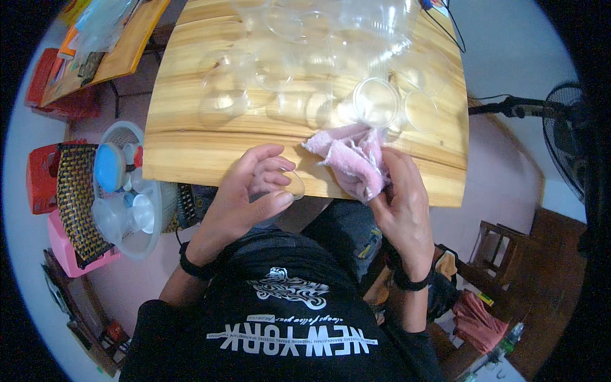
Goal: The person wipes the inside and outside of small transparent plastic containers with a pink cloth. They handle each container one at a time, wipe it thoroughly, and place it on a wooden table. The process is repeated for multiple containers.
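My left hand (pixel 253 191) is curled around a small clear plastic cup (pixel 297 184) at the near edge of the wooden table (pixel 215 162). A pink cloth (pixel 353 160) is gripped in my right hand (pixel 403 205), a little to the right over the same edge. Just beyond the cloth sits a round clear container (pixel 376 101), with a clear round lid or cup (pixel 421 111) to its right. Several more transparent cups and containers (pixel 224 95) spread over the table beyond both hands; their outlines overlap.
On the left, a white plastic basket (pixel 160 210) holds bowls and containers beside a woven seat (pixel 79 205). Another wooden table (pixel 129 52) with plastic bags is at the upper left. A black fan (pixel 565 138) stands on the right. A dark cable (pixel 451 28) lies at the table's far right.
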